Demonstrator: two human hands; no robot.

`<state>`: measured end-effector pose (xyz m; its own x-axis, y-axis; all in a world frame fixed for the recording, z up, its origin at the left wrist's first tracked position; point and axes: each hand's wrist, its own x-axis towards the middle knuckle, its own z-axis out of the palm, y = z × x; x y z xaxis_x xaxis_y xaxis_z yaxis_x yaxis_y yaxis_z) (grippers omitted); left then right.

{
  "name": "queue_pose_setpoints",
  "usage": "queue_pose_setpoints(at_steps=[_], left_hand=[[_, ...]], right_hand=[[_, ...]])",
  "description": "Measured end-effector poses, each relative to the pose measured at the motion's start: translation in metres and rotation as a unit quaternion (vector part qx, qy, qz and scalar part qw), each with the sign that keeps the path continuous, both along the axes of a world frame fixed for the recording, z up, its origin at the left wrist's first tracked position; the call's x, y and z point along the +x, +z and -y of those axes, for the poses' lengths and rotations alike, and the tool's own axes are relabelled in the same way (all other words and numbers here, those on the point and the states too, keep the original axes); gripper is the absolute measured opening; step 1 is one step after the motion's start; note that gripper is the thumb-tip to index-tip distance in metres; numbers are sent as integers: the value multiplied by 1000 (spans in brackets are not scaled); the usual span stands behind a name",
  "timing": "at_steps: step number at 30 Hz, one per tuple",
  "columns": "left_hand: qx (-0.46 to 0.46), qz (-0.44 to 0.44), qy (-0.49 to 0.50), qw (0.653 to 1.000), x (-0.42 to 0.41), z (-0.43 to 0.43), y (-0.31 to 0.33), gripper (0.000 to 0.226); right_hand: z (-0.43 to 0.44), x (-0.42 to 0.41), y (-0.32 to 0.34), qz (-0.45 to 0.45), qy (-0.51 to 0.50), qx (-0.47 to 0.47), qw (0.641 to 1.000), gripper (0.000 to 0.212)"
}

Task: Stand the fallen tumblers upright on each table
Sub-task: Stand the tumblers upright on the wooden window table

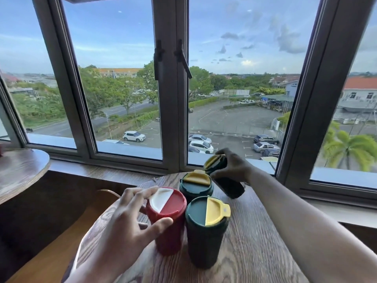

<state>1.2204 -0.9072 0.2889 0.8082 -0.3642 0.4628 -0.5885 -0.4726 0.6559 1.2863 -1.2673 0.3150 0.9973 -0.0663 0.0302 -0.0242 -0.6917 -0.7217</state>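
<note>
- while the left hand (126,221) curls round the upright red tumbler (173,237) at lower centre,
- the right hand (234,166) grips a tilted green tumbler (231,186) at frame centre.

far green tumbler (193,189): base hidden | side table (20,170): cut off left

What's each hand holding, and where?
The right hand grips the tilted dark green tumbler just below its yellow lid; left hand holds the red tumbler by its lid.
</note>
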Motion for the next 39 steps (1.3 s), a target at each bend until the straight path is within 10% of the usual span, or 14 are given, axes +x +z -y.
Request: queue_pose_setpoints(at_steps=[11, 17, 26, 39], left_hand=[[-22, -8, -16, 1000, 8, -2, -3, 92], [8, 15, -12, 1000, 12, -3, -6, 86], [49, 20, -44, 998, 25, -1, 2, 76], [63, 27, -74, 995, 31, -3, -1, 77]], right_hand=[[12, -60, -28, 73, -81, 211, 971, 92], [19, -56, 17, -31, 0, 202, 979, 72], [5, -33, 66, -131, 24, -71, 988, 37], [-18, -85, 50, -83, -59, -35, 994, 22]])
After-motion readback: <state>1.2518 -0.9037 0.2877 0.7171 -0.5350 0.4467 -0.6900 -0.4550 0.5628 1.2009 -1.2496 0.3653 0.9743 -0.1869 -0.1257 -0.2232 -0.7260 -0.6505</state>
